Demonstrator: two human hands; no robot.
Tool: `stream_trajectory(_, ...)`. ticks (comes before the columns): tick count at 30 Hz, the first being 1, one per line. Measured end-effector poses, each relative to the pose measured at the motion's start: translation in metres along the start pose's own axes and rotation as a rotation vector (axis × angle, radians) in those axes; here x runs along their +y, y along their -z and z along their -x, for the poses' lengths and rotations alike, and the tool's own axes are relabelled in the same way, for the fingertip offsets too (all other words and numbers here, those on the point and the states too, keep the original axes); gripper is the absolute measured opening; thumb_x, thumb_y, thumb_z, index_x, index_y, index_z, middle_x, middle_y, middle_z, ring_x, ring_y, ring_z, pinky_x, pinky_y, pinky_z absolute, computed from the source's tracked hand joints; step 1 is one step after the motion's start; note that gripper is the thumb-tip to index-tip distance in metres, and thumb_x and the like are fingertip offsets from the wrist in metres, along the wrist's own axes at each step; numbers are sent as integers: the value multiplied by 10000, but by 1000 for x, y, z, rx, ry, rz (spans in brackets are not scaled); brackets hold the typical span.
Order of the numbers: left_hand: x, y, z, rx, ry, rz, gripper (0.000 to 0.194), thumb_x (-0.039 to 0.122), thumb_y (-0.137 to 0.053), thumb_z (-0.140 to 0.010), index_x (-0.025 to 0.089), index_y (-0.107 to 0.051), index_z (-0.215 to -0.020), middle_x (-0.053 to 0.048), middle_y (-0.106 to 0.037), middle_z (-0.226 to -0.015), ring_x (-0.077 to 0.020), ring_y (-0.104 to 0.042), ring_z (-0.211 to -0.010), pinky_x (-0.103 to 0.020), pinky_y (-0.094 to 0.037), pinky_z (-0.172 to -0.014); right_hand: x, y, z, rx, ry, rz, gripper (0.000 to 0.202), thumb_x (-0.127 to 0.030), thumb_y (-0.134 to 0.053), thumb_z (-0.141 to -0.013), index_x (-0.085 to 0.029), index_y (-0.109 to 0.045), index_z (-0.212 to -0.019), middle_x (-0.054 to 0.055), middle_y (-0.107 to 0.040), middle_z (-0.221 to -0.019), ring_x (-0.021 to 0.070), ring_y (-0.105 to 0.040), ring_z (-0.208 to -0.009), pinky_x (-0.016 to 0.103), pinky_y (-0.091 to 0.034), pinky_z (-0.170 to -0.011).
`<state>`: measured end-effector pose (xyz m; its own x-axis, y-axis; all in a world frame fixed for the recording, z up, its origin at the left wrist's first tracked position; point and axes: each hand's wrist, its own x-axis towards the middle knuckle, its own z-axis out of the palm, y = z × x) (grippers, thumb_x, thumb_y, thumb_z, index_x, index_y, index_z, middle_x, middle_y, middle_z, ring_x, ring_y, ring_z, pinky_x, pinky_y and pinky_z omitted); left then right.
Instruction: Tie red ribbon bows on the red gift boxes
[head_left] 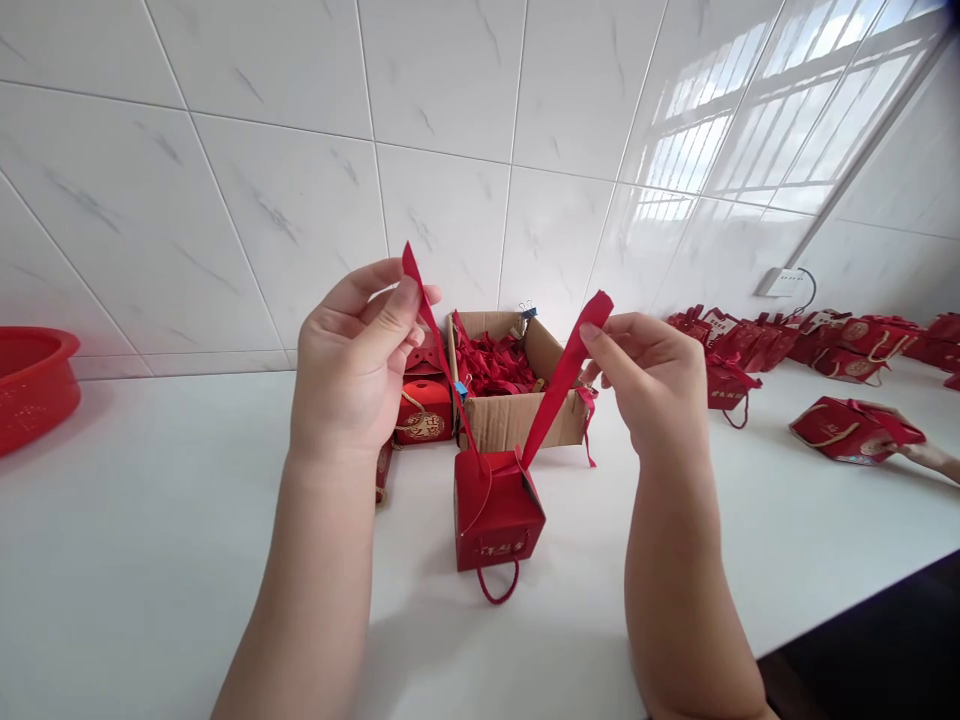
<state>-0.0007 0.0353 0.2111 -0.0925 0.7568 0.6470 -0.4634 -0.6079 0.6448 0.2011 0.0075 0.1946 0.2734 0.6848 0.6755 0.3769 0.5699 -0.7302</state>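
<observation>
A small red gift box (499, 515) stands on the white table, its red cord handle hanging at the front. A red ribbon (553, 400) rises from the top of the box in two ends. My left hand (364, 350) pinches one end between thumb and fingers, up and to the left of the box. The other end is pinched by my right hand (649, 370), up and to the right. Both ends are drawn apart in a V shape, and neither hand touches the box itself.
Behind the gift box is a cardboard box (510, 432) of red ribbons, with more red boxes (425, 410) at its left. A red basin (37, 385) sits far left. Several red gift boxes (847, 350) line the right side, where another person's hand (926, 455) touches one.
</observation>
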Motion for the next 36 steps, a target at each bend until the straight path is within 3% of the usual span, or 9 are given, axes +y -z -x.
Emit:
stream_trajectory(5, -4, 1, 0, -29, -22, -11, 33, 201, -729, -750, 216, -717, -777, 15, -677, -722, -59, -563, -623, -187, -425, -536, 3, -2, -2, 40, 38, -12, 154, -311, -649, -777, -179, -633, -700, -3, -631, -625, 97, -547, -491, 233, -411, -443)
stream_trajectory(12, -6, 2, 0, -17, -6, -96, 114, 266, -760, -716, 234, -683, -795, 19, -671, -721, -115, -624, -684, -240, -474, -592, 1, -6, -1, 35, 27, -28, 159, -310, -660, -771, -178, -635, -687, -9, -620, -580, 93, -536, -470, 233, -402, -432)
stream_trajectory(20, -4, 2, 1, -29, -76, -63, 83, 255, -749, -738, 250, -691, -798, 27, -678, -729, -104, -622, -693, -242, -435, -566, 0, -5, 2, -12, 21, -86, 164, -322, -643, -794, -180, -641, -712, 1, -667, -644, 92, -571, -472, 243, -474, -474)
stream_trajectory(27, -2, 0, 1, 24, -62, -159, 178, 374, -792, -669, 294, -672, -774, 16, -678, -733, -202, -661, -872, -277, -469, -578, 1, -5, 3, -10, 23, -101, 168, -333, -648, -794, -178, -646, -726, 7, -678, -661, 97, -583, -473, 241, -483, -462)
stream_trajectory(36, -4, -1, 2, 1, -43, -155, 145, 324, -760, -713, 267, -668, -811, 19, -676, -727, -148, -649, -740, -268, -478, -591, -8, -6, 4, -46, 6, -110, 145, -300, -671, -776, -175, -640, -711, -7, -656, -605, 100, -582, -476, 235, -486, -463)
